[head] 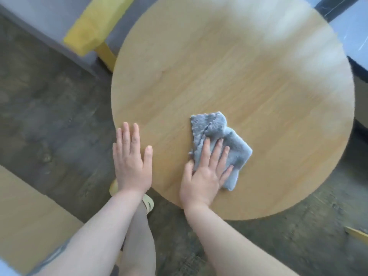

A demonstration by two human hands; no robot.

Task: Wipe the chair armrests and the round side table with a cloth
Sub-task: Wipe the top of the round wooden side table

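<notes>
Your right hand (205,172) lies flat, fingers spread and unclenched, pressing the crumpled blue-grey cloth (219,144) onto the round light-wood side table (239,76), cloth in the near half of the top. Your left hand (130,162) rests open-palmed at the table's near-left edge, fingers straight, gripping nothing. Yellow wooden chair armrest (87,30) sits beyond the table's far-left rim.

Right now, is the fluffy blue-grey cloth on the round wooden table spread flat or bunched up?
Bunched: the fluffy blue-grey cloth lies crumpled in uneven folds under the flat right hand.
</notes>
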